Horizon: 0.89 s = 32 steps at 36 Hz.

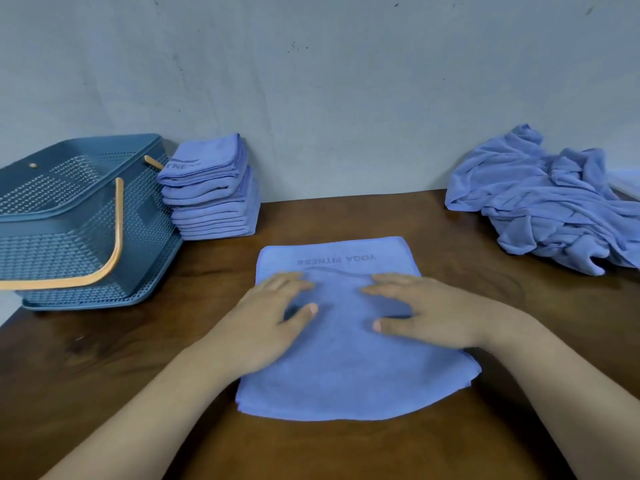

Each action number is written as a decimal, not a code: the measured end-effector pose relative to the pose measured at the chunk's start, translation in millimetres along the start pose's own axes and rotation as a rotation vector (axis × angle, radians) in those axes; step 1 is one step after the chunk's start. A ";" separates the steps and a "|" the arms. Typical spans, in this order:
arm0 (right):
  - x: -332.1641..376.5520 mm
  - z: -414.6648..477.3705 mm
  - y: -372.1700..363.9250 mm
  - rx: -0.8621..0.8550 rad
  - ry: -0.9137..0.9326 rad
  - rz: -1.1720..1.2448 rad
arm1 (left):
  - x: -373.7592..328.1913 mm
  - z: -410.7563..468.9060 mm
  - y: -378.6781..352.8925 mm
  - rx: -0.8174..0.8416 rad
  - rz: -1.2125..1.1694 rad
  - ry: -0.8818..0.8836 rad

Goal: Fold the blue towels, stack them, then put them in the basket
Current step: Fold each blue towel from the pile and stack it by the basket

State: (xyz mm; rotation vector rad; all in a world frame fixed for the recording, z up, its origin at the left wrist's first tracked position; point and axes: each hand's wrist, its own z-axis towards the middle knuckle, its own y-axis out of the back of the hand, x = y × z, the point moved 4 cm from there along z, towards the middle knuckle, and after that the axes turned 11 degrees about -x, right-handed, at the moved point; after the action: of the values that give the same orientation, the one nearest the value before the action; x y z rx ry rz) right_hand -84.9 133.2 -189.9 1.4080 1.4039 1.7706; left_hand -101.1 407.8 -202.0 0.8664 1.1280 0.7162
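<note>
blue towel (346,368) lies at the table's (104,358) near edge, long axis running away from the person. left hand (270,320) and right hand (415,310) press flat on it, fingers straight, equally near.

My left hand (266,317) and my right hand (426,313): both bare, with long, slim fingers. My left forearm (156,410) and my right forearm (554,386): bare from the wrist back, smooth in outline. Left thumbnail (312,309) and right thumbnail (376,326): short, rounded. Fingertips blurred.
</note>
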 end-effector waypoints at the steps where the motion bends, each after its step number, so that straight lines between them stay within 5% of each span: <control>1: 7.7 -8.3 -2.4 0.027 -0.006 0.011 | -7.9 -8.8 -2.3 0.031 0.014 -0.026; 7: 40.8 -38.7 -15.5 0.066 -0.003 -0.128 | -16.5 -32.5 -5.8 0.070 -0.018 -0.038; 13: 21.7 -65.2 -12.1 -0.171 -0.019 -0.032 | 19.8 -73.5 40.9 -0.317 -0.168 0.213; 16: 10.9 -73.1 -18.7 -0.263 -0.014 -0.007 | 35.9 -105.1 47.0 -0.244 -0.189 0.275; 21: 2.5 -72.6 -30.1 -0.334 -0.030 0.113 | 36.5 -136.2 39.9 -0.057 -0.167 0.134; 32: -0.2 -77.2 -31.7 -0.380 -0.048 0.315 | 14.6 -130.8 34.7 -0.309 -0.529 0.242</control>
State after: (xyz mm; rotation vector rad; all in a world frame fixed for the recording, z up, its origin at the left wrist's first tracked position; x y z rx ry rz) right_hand -161.8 112.2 -214.7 1.5026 0.7934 2.0476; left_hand -224.3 465.7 -202.7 0.2016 1.3457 0.5379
